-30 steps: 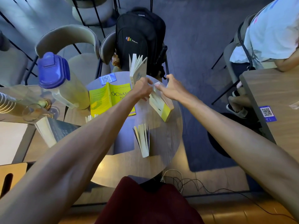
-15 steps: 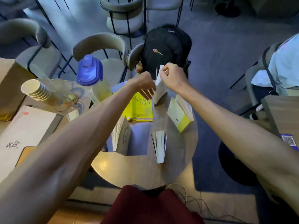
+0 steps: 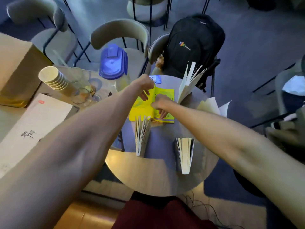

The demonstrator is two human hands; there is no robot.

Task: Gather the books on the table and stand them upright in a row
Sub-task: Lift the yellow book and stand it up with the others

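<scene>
Leaving the white book [image 3: 189, 83] standing, left hand [image 3: 145, 90] and right hand [image 3: 160, 104] are resting loosely open, gripping nothing, on the yellow book [image 3: 138, 111] lying splayed mid-table; light and floppy, it is probably wanting a spine grip.

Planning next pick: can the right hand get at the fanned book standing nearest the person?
Probably yes: the fanned book stands alone, bare table around it; the right hand, on the yellow book, need only pull back.
</scene>
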